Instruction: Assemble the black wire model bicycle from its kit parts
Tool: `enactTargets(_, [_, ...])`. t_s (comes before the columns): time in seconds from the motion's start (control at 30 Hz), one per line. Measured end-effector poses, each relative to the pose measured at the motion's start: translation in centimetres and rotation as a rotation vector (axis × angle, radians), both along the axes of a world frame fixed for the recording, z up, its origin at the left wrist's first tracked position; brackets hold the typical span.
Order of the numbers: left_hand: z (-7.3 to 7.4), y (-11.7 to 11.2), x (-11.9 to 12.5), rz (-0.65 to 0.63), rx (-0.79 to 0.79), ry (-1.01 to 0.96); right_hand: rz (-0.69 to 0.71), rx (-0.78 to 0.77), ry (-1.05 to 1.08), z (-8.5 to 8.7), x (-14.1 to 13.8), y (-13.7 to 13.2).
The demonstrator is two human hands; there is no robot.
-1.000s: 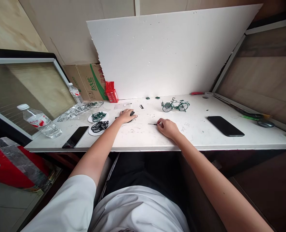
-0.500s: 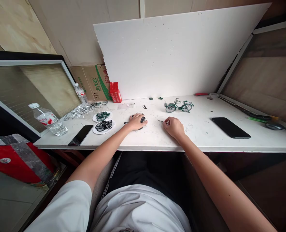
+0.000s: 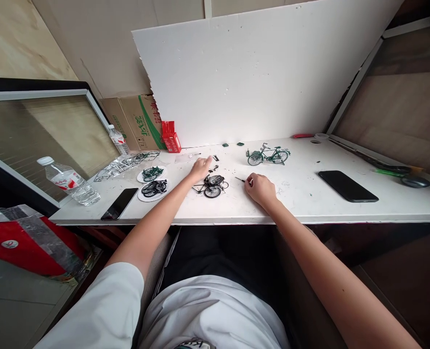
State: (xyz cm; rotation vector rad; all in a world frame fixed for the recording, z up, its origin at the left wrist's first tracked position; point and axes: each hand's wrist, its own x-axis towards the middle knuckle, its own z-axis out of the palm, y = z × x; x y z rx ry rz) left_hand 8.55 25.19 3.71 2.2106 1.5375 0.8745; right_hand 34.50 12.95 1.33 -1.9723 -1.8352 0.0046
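Observation:
My left hand (image 3: pixel 200 168) is over the table, left of some small black parts (image 3: pixel 215 158). Its fingers look stretched out, and nothing shows in them. Just below it lie black model bicycle parts (image 3: pixel 212 186), with wheels and a thin frame. My right hand (image 3: pixel 260 188) rests on the table with its fingers closed round a thin, dark, pointed tool (image 3: pixel 239 179); the tip points left and the rest is hidden in the hand. A green model bicycle (image 3: pixel 268 155) stands upright behind the right hand.
Two white plates hold green parts (image 3: pixel 152 173) and black parts (image 3: pixel 154 188). Phones lie at left (image 3: pixel 119 203) and right (image 3: pixel 347 186). Water bottles (image 3: pixel 69 181), a red box (image 3: pixel 171 137) and a white board (image 3: pixel 266 72) stand around the table. A computer mouse-like dark object (image 3: pixel 415 181) lies far right.
My left hand has lifted off the black bicycle parts and moved up and slightly left, uncovering them. My right hand stays nearly in place with the tool. The view has shifted slightly.

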Motion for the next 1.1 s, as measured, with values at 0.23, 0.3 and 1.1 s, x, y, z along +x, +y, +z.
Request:
enactTargets(0.23, [0.6, 5.6, -4.9, 0.193, -0.005, 0.171, 0.012, -0.012, 0.0, 0.0, 0.0, 0.1])
enactTargets(0.3, [0.2, 6.3, -5.9, 0.205, -0.054, 0.218, 0.019, -0.013, 0.001, -0.1, 0.0, 0.1])
enactTargets(1.1, [-0.9, 2.2, -6.1, 0.123, -0.032, 0.588, 0.062, -0.021, 0.004, 0.2, 0.0, -0.1])
